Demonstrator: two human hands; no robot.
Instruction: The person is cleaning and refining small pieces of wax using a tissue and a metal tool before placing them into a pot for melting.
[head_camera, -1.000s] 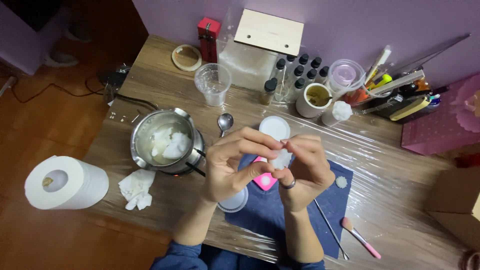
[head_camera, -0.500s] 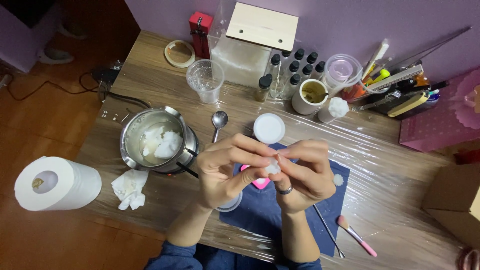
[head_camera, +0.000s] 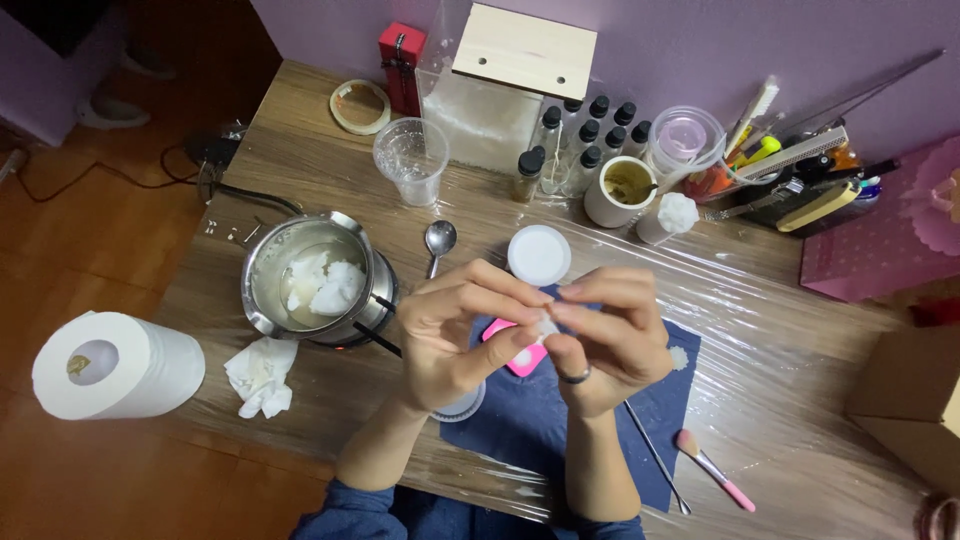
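My left hand (head_camera: 460, 335) and my right hand (head_camera: 610, 335) meet above a dark blue cloth (head_camera: 545, 430), their fingertips pinching a small white lump (head_camera: 546, 326) between them. A ring sits on one finger of the right hand. A pink mould (head_camera: 515, 352) lies on the cloth right under the fingers, mostly hidden. A white round lid (head_camera: 539, 255) rests just beyond the hands. A clear round lid (head_camera: 462, 406) peeks out below my left wrist.
A steel pot (head_camera: 300, 285) with white chunks sits on a small burner at left, beside crumpled tissue (head_camera: 260, 375) and a paper roll (head_camera: 115, 365). A spoon (head_camera: 438, 240), plastic cup (head_camera: 411, 160), dark-capped bottles (head_camera: 585, 135), a mug (head_camera: 625, 190) and a pink-handled brush (head_camera: 715, 470) surround the cloth.
Both hands stay together on the white lump, fingers shifting slightly. The view has drifted, so the table's things sit a little lower in the picture.
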